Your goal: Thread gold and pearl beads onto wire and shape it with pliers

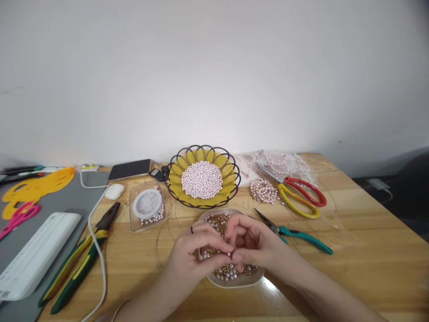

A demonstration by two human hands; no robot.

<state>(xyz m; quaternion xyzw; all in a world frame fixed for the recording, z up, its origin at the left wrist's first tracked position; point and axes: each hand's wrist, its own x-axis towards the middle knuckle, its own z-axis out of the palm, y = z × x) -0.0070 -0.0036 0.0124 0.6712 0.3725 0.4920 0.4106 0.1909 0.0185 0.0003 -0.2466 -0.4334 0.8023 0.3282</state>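
Over a pale bowl (248,282) of gold and pearly beads, my two hands meet at their fingertips. Thumb and index finger of my left hand (200,251) are pinched together at a small pearl bead (229,254). My right hand (252,245) is closed too, its thumb pressed against its curled fingers right beside that bead; whatever lies in this pinch is hidden. A thin wire (158,243) curves across the table left of the bowl. To the right of my right hand lie teal-handled pliers (303,235), partly covered by the hand.
Behind the bowl stands a yellow basket (231,176) of pearly beads. A clear box (134,223) holds a spool (146,204) at left, near large pliers (82,259) and a white cable (100,255). Scissors (301,197) and a coil of strung beads (263,191) lie at right.
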